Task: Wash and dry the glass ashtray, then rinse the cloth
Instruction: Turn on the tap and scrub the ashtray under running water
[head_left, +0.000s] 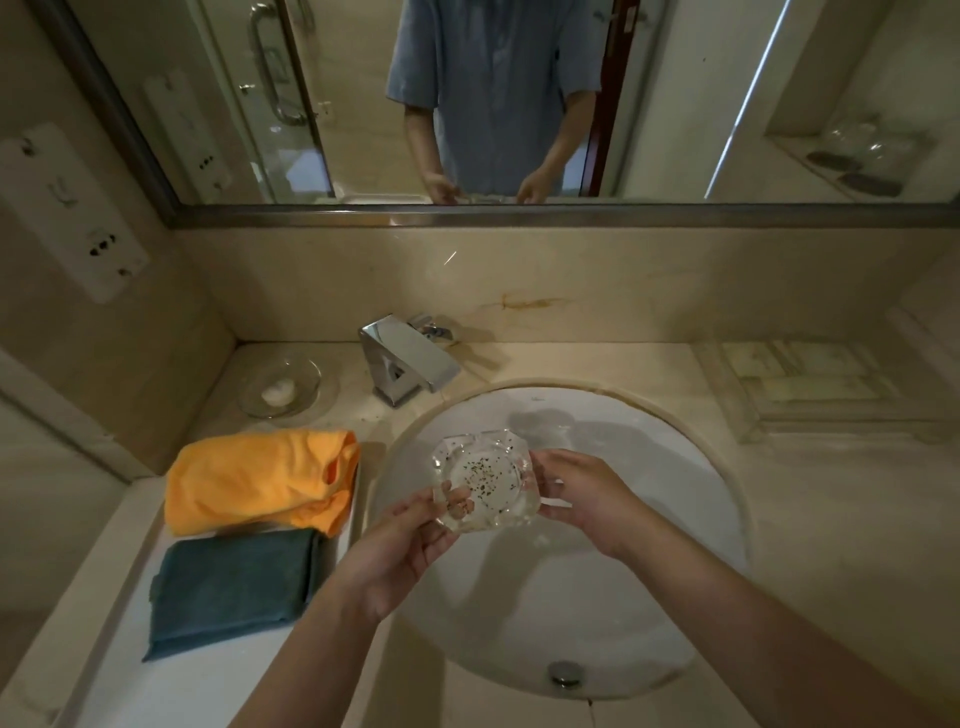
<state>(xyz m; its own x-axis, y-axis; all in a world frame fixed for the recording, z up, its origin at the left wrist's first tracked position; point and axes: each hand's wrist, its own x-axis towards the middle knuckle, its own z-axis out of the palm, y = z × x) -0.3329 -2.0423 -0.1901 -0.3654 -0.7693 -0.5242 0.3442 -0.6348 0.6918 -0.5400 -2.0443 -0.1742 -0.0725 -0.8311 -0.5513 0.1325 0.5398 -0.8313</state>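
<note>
At frame centre, the ashtray (483, 480), speckled with dark ash, is held above the sink (675, 467), with the left hand (400, 551) gripping its lower-left edge and the right hand (587, 499) its right edge. At left lie an orange cloth (260, 480) and a blue cloth (228, 587); the tap (408, 364) stands above centre.

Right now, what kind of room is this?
Most likely a bathroom vanity, perhaps in a hotel: a round sink set in a stone counter, a chrome faucet, a wall mirror, and folded cloths beside the basin.
</note>
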